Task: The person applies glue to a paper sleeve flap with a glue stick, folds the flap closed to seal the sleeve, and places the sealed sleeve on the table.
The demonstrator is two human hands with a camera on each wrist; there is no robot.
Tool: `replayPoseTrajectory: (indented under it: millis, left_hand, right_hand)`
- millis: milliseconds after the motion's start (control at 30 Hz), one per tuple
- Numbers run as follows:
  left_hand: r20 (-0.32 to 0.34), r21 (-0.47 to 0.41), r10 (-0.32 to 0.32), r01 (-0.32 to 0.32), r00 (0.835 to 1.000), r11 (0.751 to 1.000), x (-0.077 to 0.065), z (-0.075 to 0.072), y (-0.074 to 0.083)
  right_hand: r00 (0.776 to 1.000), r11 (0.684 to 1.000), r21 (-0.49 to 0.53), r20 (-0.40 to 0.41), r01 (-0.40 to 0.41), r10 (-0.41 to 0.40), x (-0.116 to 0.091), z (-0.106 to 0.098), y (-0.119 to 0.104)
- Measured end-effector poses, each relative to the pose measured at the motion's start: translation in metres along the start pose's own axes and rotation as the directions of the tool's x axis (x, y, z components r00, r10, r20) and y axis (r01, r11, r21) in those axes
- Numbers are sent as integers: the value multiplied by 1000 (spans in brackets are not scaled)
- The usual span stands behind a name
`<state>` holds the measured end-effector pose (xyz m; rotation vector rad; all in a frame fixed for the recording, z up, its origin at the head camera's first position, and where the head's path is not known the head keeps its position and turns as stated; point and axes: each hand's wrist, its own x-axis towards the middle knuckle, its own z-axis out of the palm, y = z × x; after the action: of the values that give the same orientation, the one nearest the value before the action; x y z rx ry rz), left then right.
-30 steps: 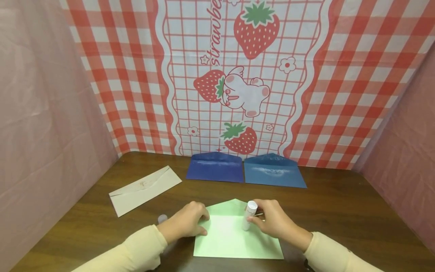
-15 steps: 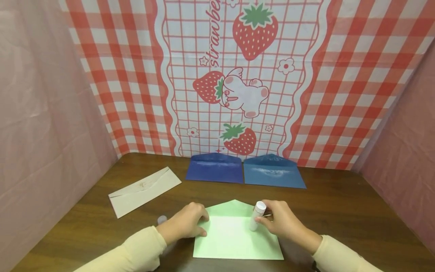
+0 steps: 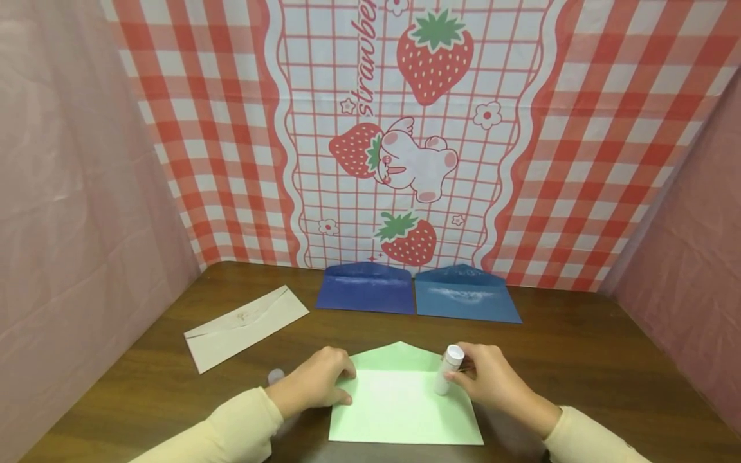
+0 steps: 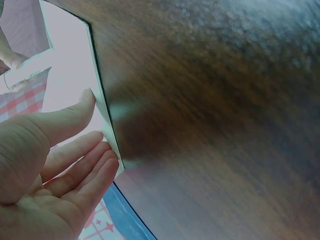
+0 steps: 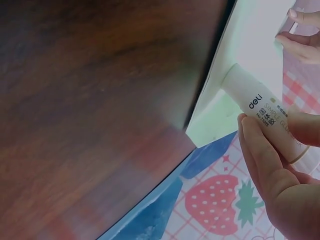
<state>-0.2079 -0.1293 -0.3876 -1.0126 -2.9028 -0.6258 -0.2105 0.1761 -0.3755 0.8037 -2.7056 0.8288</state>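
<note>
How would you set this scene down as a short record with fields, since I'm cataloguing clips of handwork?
left hand: rests on the left side of the green envelope
right hand: holds the white glue stick, tilted, over the envelope's right side
green envelope: flap open, pointing away from the person
far edge of table: violet-blue envelope and teal-blue envelope, side by side, flaps open, whitish marks
left of table: cream envelope, flap folded down
near left wrist: small round pale object, partly hidden
backdrop: strawberry-print cloth
</note>
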Motion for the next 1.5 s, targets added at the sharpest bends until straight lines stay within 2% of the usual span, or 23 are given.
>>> replayPoseTrajectory:
  millis: [167,333,500,800,1133,1333,1500]
  left_hand:
    - [-5,1,12,-12,1000,1000,1,0,-1]
    - [-8,-2,13,-13,1000,1000,0,0,-1]
    - [-6,-12,8,-8,1000,1000,0,0,0]
    - [-5,-3,-7,7,1000,1000,1,0,1]
    - [0,11,8,-8,1000,1000,2,0,0]
    - [8,6,6,-6,1000,1000,3,1,0]
    - [6,8,5,-5,1000,1000,3,0,1]
  right_hand:
    - [1000,999,-33,-1,-17,16,-1,-4,3]
    - [1000,998,-58,11,0,1,1,-11,4]
    - [999,1000,-7,37,9,-8,13,-13,-7]
    - [989,983,181,137,32,-57,41,20,-45]
    - [988,971,238,141,20,-55,58,57,-64]
    - [986,960,277,148,31,-74,64,64,-68]
    - [987,963,266,135,44,-82,65,66,-69]
